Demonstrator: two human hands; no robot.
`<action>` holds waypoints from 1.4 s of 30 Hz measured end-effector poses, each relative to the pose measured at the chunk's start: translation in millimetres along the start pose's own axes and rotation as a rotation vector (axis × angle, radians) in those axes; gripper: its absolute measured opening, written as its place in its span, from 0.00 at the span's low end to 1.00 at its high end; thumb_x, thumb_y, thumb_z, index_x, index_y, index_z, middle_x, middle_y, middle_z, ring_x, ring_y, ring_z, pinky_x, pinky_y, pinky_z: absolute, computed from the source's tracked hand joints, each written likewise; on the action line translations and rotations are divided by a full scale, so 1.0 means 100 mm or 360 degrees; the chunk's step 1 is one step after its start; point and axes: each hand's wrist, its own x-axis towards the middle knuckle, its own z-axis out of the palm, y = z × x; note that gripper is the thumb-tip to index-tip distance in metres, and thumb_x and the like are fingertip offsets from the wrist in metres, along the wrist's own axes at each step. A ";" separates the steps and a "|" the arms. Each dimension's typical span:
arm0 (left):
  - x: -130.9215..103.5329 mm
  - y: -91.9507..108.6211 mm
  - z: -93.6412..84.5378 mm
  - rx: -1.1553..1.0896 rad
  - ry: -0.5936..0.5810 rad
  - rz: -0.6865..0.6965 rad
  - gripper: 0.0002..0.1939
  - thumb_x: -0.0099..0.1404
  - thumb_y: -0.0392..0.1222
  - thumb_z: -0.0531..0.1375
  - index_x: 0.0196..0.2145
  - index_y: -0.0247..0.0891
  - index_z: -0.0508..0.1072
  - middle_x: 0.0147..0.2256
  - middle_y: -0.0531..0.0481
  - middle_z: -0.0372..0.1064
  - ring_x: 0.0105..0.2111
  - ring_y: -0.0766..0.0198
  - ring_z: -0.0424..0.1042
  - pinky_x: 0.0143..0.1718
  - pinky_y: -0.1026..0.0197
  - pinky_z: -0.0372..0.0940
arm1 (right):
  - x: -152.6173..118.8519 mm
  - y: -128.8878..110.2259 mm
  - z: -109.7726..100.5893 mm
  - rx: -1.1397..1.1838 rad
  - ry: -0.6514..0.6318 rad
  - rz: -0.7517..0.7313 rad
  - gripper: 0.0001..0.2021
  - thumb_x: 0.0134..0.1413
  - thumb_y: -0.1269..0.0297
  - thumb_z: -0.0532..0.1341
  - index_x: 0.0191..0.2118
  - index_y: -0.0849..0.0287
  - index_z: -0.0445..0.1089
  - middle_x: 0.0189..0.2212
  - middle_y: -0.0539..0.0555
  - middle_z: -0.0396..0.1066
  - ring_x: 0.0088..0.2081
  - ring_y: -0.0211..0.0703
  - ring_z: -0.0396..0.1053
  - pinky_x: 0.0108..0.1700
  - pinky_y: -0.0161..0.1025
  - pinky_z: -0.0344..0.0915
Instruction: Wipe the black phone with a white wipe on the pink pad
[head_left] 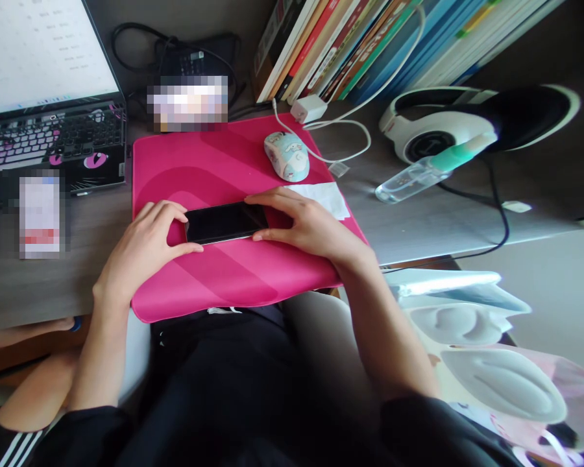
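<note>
Pink mat [214, 272], 1 phone [219, 224] flat on it: left hand [148, 243] and right hand [302, 224], fingers half-curled, grip its opposite ends. An uneven lift could tip it from the fingertips onto the mat.

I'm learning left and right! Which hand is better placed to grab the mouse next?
Probably the right hand: the mouse lies just beyond it, while the left hand is at the far end of the phone.
</note>
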 end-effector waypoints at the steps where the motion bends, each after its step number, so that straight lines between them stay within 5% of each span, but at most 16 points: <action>1: 0.00 0.00 0.00 0.0001 0.0000 -0.0002 0.22 0.67 0.51 0.73 0.50 0.43 0.69 0.54 0.44 0.74 0.54 0.47 0.74 0.59 0.44 0.68 | 0.00 0.00 0.00 0.0000 0.0002 -0.0006 0.29 0.63 0.48 0.71 0.67 0.48 0.72 0.61 0.58 0.76 0.63 0.62 0.73 0.68 0.61 0.68; 17: 0.00 0.02 -0.02 0.0089 -0.0026 0.0037 0.17 0.69 0.51 0.71 0.48 0.43 0.71 0.56 0.45 0.73 0.55 0.47 0.73 0.59 0.44 0.67 | 0.00 0.00 0.00 0.0004 -0.0004 -0.0001 0.29 0.63 0.51 0.71 0.68 0.46 0.72 0.62 0.58 0.76 0.63 0.63 0.73 0.69 0.63 0.67; 28: 0.00 0.07 -0.04 0.0111 -0.0086 0.0065 0.18 0.74 0.50 0.66 0.57 0.48 0.73 0.60 0.45 0.70 0.58 0.46 0.69 0.64 0.41 0.63 | 0.01 -0.01 0.00 0.0029 0.0007 0.0000 0.29 0.63 0.50 0.71 0.67 0.46 0.72 0.62 0.57 0.76 0.63 0.63 0.73 0.68 0.63 0.67; 42: 0.37 0.55 0.15 0.0325 -0.0134 0.0085 0.25 0.71 0.56 0.68 0.60 0.44 0.73 0.68 0.35 0.61 0.67 0.34 0.61 0.65 0.30 0.58 | 0.02 0.01 0.02 0.0051 0.0011 -0.0050 0.29 0.64 0.51 0.70 0.68 0.48 0.71 0.62 0.59 0.76 0.63 0.63 0.72 0.68 0.62 0.68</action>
